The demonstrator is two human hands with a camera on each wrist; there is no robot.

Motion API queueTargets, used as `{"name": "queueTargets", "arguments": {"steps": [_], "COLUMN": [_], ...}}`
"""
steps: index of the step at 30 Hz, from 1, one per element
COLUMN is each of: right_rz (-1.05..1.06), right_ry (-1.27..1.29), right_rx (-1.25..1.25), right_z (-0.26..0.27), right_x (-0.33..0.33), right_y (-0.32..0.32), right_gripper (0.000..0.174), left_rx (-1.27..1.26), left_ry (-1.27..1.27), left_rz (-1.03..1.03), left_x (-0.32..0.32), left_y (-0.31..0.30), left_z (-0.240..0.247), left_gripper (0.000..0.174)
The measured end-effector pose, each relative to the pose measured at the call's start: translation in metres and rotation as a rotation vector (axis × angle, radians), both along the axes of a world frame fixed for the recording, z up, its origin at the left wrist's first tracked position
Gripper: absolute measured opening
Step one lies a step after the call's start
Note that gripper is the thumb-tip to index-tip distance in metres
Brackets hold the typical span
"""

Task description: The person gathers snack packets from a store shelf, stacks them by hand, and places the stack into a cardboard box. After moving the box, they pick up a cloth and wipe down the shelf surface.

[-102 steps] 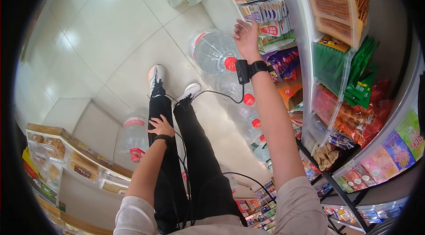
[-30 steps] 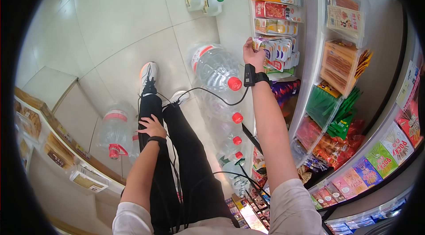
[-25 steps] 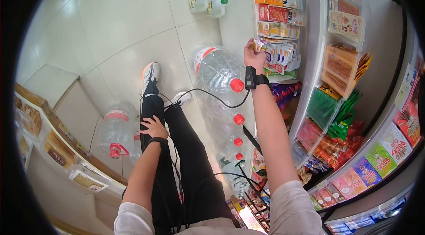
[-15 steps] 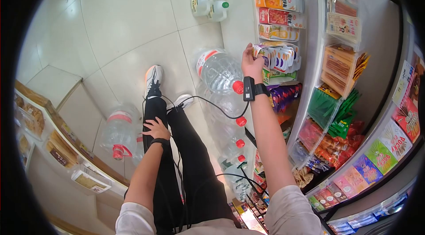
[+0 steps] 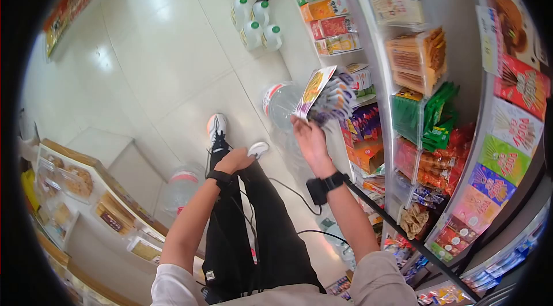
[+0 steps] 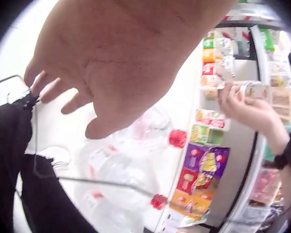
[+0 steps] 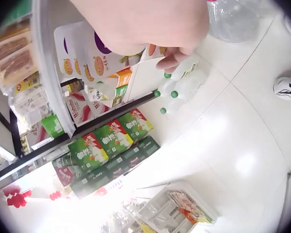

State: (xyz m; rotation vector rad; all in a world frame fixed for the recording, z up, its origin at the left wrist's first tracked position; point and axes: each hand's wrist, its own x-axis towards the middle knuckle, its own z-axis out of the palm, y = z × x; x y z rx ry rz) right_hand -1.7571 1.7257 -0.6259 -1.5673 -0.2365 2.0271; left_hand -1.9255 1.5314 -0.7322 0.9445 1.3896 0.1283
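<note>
My right hand (image 5: 311, 143) grips the near edge of a display box (image 5: 318, 90) packed with small white and purple snack packets. The box is tilted and out from the shelf row, over the aisle side. From the right wrist view, the packets (image 7: 98, 60) stick out beneath the hand, its fingers bent at the box's edge. My left hand (image 5: 235, 161) hangs in front of the knees, holding nothing; the left wrist view shows its fingers (image 6: 72, 103) loosely spread. Other snack boxes (image 5: 334, 26) stand in a row on the shelf beyond.
Large water bottles (image 5: 280, 104) with red caps line the floor beside the right shelf. Several green-capped jugs (image 5: 252, 35) stand farther off. A black bar (image 5: 417, 244) crosses the right side, and a low shelf (image 5: 103, 188) stands at left. A cable (image 5: 294, 192) hangs between the arms.
My right hand first reached toward the shelf, then took hold of the packet box and drew it out toward me. My left hand left the knee and moved right. The head view shifted.
</note>
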Motion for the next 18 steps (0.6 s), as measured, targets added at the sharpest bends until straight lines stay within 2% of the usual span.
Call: {"name": "queueTargets", "arguments": {"steps": [2,4,8,10,13,17,18], "right_rz": [0.072,0.137,0.269,0.378,0.298,0.39,0.327], "right_ry": [-0.032,-0.018,-0.052,-0.079,-0.062,-0.047,0.011], "right_rx": [0.027,0.072,0.233,0.264,0.289,0.488,0.488], "right_z": [0.037,0.074,0.147,0.186,0.262,0.356,0.37], "right_x": [0.002,0.009,0.029,0.038,0.041,0.059,0.064], "right_y": [-0.022,-0.039,-0.071,-0.076,-0.086,-0.114,-0.122], "right_gripper": [0.031,0.03,0.028,0.029,0.029,0.031,0.031], "left_rx": [0.172,0.356,0.56,0.699,0.943,1.211,1.235], "left_ry": [0.073,0.178,0.03,-0.035,-0.063,-0.065,-0.068], "left_rz": [0.101,0.262,0.349,0.329,0.277,0.167,0.123], "left_x": [-0.018,-0.043,-0.082,-0.088,-0.079,-0.055,-0.048], "left_y": [0.027,0.06,0.11,0.125,0.131,0.128,0.13], "left_z": [0.033,0.109,0.26,0.337,0.45,0.558,0.577], "left_gripper": [0.047,0.042,0.038,0.042,0.051,0.056,0.054]}}
